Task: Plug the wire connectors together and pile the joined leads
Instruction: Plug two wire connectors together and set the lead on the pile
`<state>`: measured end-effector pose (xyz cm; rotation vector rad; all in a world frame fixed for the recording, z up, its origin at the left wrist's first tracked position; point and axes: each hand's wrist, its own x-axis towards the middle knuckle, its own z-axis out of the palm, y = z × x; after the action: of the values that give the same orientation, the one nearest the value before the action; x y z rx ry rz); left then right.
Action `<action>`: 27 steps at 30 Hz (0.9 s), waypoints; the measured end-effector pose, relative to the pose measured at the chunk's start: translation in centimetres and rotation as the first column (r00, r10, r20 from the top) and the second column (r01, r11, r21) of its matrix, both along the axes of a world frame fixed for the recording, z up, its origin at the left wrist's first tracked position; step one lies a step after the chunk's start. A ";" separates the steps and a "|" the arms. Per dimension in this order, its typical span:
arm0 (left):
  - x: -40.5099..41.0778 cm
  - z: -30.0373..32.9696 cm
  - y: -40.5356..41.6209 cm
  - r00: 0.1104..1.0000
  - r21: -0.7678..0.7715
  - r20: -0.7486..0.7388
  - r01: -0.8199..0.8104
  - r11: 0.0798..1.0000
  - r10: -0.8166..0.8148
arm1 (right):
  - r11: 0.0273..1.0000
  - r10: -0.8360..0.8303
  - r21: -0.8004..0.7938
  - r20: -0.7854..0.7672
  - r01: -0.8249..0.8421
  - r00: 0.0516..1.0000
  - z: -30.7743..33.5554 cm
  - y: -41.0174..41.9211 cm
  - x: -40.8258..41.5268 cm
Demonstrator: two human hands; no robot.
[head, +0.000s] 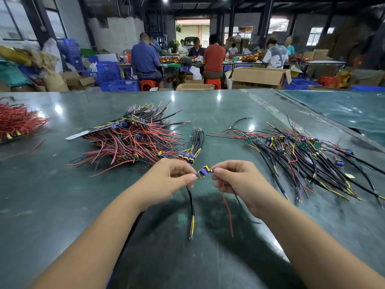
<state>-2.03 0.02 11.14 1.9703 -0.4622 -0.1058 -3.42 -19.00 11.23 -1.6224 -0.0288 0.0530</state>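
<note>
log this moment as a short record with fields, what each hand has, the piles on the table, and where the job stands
left hand: left hand pinches a black lead near the purple connector
right hand: right hand pinches the red lead at the connector's other side
left pile: red and black leads heaped on the green table
middle bundle: small bundle just beyond the hands
right pile: mostly black leads with purple connectors, spread out
far left: red wire bundle
stage: both hands at the connector; whether it is fully plugged cannot be told

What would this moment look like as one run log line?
step: mating connectors | left hand: pinching black lead | right hand: pinching red lead | purple-yellow connector: between fingertips | joined pile: right
</note>
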 end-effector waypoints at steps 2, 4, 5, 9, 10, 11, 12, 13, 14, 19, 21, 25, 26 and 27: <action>0.0 0.0 0.1 0.999 0.016 0.000 0.047 0.999 -0.047 | 0.990 0.032 -0.139 0.035 -0.027 0.999 0.1 -0.5 0.1; -0.1 0.0 0.2 0.996 0.036 -0.011 0.086 0.996 -0.085 | 0.952 0.075 -0.302 0.067 -0.052 0.995 0.2 -1.1 0.2; -0.1 0.0 0.2 0.995 0.059 -0.013 0.101 0.993 -0.100 | 0.919 0.099 -0.388 0.066 -0.066 0.993 0.3 -1.5 0.3; 0.0 -0.3 0.3 0.989 0.158 -0.010 0.145 0.977 -0.145 | 0.802 0.193 -0.575 -0.011 -0.164 0.981 0.4 -2.5 0.5; 0.1 -0.3 0.3 0.989 0.158 -0.011 0.150 0.976 -0.150 | 0.799 0.209 -0.571 -0.028 -0.188 0.977 0.4 -2.6 0.5; 0.1 -0.3 0.3 0.989 0.158 -0.013 0.151 0.976 -0.151 | 0.794 0.214 -0.576 -0.035 -0.195 0.976 0.5 -2.8 0.5; 0.1 -0.2 0.4 0.989 0.162 -0.013 0.150 0.975 -0.150 | 0.781 0.207 -0.596 -0.031 -0.184 0.978 0.6 -3.0 0.5; 0.2 -0.2 0.5 0.989 0.166 -0.013 0.149 0.975 -0.148 | 0.767 0.197 -0.619 -0.023 -0.168 0.980 0.7 -3.2 0.5; 0.2 -0.2 0.6 0.989 0.166 -0.012 0.145 0.975 -0.145 | 0.768 0.193 -0.619 -0.020 -0.164 0.981 0.8 -3.4 0.5; 0.6 -0.3 1.3 0.993 0.101 -0.008 0.117 0.988 -0.117 | 0.939 0.220 -0.262 -0.043 -0.223 0.975 1.3 -5.5 0.7; 0.6 -0.3 1.5 0.993 0.091 0.005 0.114 0.989 -0.115 | 0.950 0.215 -0.218 -0.053 -0.221 0.975 1.4 -6.5 0.9; 0.4 -0.3 1.3 0.992 0.045 -0.039 0.119 0.992 -0.117 | 0.970 0.179 -0.156 -0.049 -0.185 0.983 1.6 -8.4 1.1; 0.4 -0.3 1.3 0.991 0.018 -0.067 0.115 0.993 -0.114 | 0.976 0.159 -0.140 -0.044 -0.164 0.986 1.7 -8.8 1.1; 0.4 -0.4 1.3 0.989 -0.012 -0.093 0.111 0.994 -0.112 | 0.981 0.141 -0.129 -0.042 -0.145 0.989 1.8 -9.3 1.1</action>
<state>-1.59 1.33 10.78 1.9237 -0.5104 -0.2659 -2.36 -28.29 13.01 -1.7494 -0.1192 0.1953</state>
